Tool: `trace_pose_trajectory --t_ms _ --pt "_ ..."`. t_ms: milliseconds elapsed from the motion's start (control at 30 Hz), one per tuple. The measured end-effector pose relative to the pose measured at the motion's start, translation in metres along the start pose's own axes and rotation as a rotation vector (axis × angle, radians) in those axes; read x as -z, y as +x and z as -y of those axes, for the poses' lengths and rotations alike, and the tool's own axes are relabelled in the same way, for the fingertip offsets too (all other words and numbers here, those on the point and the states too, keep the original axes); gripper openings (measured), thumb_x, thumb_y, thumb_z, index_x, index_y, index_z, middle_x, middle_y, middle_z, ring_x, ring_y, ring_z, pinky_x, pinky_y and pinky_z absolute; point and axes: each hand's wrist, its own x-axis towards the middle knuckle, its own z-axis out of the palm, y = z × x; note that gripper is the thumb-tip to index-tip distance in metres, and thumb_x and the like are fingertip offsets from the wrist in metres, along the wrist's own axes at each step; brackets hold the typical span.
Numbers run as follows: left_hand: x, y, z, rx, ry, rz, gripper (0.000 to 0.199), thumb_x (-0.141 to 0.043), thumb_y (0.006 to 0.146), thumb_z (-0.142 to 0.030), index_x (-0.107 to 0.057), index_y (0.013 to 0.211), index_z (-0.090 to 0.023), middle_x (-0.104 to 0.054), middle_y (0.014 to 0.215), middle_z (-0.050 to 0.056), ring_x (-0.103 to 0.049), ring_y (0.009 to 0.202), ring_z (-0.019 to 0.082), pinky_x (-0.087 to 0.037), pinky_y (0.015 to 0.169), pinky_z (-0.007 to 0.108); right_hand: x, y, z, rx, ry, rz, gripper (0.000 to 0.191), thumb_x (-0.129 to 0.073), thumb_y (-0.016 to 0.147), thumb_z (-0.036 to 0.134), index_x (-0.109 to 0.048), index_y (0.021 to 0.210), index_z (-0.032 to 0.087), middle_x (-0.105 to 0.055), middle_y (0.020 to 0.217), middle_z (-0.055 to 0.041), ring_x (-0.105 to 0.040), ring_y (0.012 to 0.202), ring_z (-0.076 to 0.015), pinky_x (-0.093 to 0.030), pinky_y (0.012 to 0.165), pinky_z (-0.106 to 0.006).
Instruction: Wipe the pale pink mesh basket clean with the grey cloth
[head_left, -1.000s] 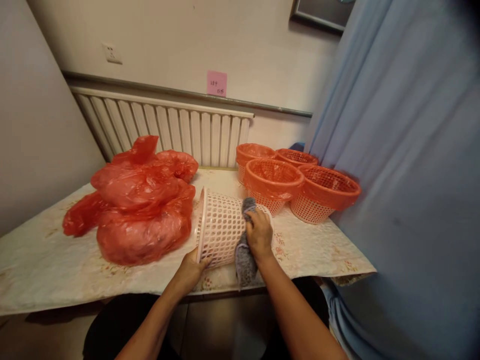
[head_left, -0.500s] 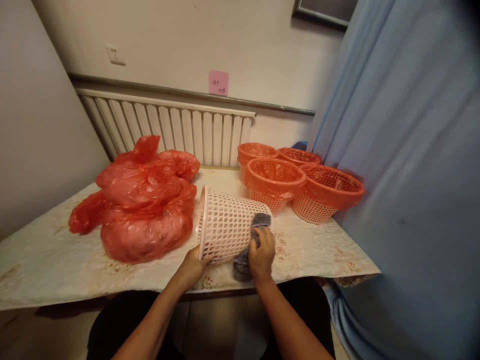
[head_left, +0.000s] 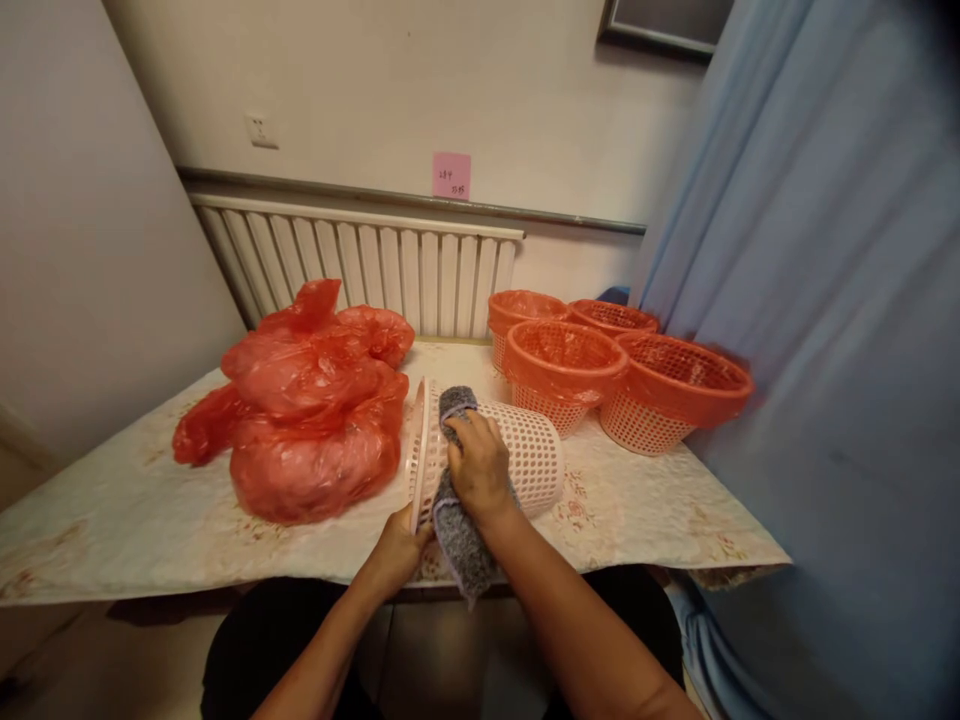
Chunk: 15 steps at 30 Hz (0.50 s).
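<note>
A pale pink perforated wastebasket lies on its side on the table, its rim toward the left and its base toward the right. My left hand grips the lower part of the rim, fingers partly hidden behind it. In my right hand is a grey cloth, pressed against the basket's side near the rim. One end of the cloth hangs down toward the table's front edge.
Red plastic bags are heaped on the left of the flowered tablecloth. Several baskets lined with red bags stand at the back right. A radiator runs behind the table; a blue curtain hangs at the right.
My right hand has moved the grey cloth left along the basket, from its base end to near the rim. My left hand still holds the rim. The view has shifted slightly.
</note>
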Motion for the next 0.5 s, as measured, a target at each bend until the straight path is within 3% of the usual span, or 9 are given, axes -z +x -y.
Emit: trace_pose_trajectory --t_ms 167,333,433,500 --pt "0.0 -0.001 0.01 -0.003 0.017 0.006 0.039 -0.062 0.077 -0.034 -0.068 0.109 -0.012 -0.072 0.112 0.011 -0.064 0.107 0.028 -0.044 0.102 0.041 0.019 0.009 -0.062 -0.133 -0.09 0.015 0.033 -0.047 0.08 0.009 -0.067 0.104 0.019 -0.065 0.103 -0.0068 -0.052 0.097 -0.0214 -0.041 0.089 -0.032" --pt "0.0 0.0 0.012 0.016 0.05 -0.016 0.038 -0.061 0.076 -0.033 -0.069 0.107 -0.013 -0.073 0.111 0.01 -0.065 0.106 0.029 -0.045 0.101 0.042 0.045 -0.015 -0.126 -0.293 -0.157 -0.056 0.032 -0.045 0.078 0.011 -0.067 0.1 0.018 -0.066 0.103 -0.0071 -0.055 0.097 -0.0202 -0.041 0.091 -0.033" --pt "0.0 0.0 0.014 0.007 0.057 -0.025 0.038 -0.063 0.074 -0.033 -0.07 0.105 -0.012 -0.073 0.109 0.011 -0.065 0.105 0.03 -0.045 0.1 0.042 0.054 -0.039 -0.144 -0.358 -0.192 -0.146 0.032 -0.044 0.077 0.013 -0.066 0.1 0.016 -0.066 0.101 -0.0094 -0.055 0.098 -0.0223 -0.042 0.093 -0.037" --pt "0.0 0.0 0.015 0.002 0.065 -0.024 0.037 -0.063 0.074 -0.032 -0.07 0.104 -0.013 -0.074 0.107 0.01 -0.066 0.104 0.029 -0.046 0.099 0.042 0.054 -0.056 -0.143 -0.418 -0.188 -0.225 0.033 -0.044 0.077 0.014 -0.066 0.101 0.015 -0.065 0.1 -0.0109 -0.056 0.097 -0.0234 -0.043 0.093 -0.039"
